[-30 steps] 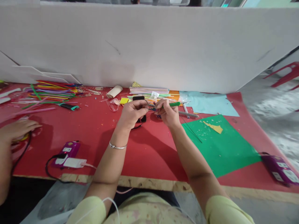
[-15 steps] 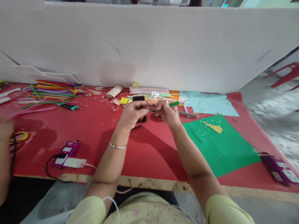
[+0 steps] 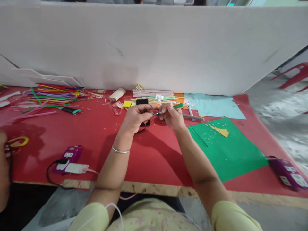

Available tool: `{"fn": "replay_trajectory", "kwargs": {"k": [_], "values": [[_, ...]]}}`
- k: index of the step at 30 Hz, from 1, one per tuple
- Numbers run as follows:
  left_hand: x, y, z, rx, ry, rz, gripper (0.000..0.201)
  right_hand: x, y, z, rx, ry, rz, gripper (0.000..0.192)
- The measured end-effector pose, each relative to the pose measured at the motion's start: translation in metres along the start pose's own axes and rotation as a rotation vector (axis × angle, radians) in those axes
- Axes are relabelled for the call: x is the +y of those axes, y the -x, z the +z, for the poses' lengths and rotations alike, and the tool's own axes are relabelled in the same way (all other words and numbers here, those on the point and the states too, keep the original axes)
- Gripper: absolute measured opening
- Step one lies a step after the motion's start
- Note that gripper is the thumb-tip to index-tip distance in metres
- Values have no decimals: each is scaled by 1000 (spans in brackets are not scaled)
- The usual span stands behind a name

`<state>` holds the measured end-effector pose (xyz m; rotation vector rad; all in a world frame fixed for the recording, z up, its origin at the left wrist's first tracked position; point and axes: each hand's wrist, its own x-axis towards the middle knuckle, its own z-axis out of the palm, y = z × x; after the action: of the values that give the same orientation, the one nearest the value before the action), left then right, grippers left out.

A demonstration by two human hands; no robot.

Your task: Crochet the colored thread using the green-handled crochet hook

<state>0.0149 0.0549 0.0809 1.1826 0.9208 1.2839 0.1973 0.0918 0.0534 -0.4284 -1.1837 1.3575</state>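
Note:
My left hand (image 3: 136,117) and my right hand (image 3: 172,116) meet above the red table (image 3: 96,138), fingertips almost touching. My right hand grips a green stick (image 3: 177,106) that points up and to the right. My left hand pinches a thin wire or small piece at its near end; what it is stays too small to tell. A black object (image 3: 142,102) lies behind and under my left hand, partly hidden.
A green sheet (image 3: 228,150) with a yellow scrap (image 3: 220,131) lies to the right, a light blue sheet (image 3: 211,106) behind it. Coloured straws (image 3: 53,94) are piled far left. A purple device (image 3: 69,155) with charger sits near the front edge, another (image 3: 287,173) at right. Another person's arm (image 3: 3,170) shows at left.
The other person's hand at the far left has drawn back off the table, uncovering a yellow ring. My two hands have stayed almost still.

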Motion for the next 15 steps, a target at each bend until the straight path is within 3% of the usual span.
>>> {"fn": "replay_trajectory", "kwargs": {"k": [7,15], "values": [[-4,-3,-6,-26,13,4,31,12,-3,5,134,-147,233,60],[-6,-3,-7,-35,-6,12,31,9,-3,12,156,-201,289,61]]}}
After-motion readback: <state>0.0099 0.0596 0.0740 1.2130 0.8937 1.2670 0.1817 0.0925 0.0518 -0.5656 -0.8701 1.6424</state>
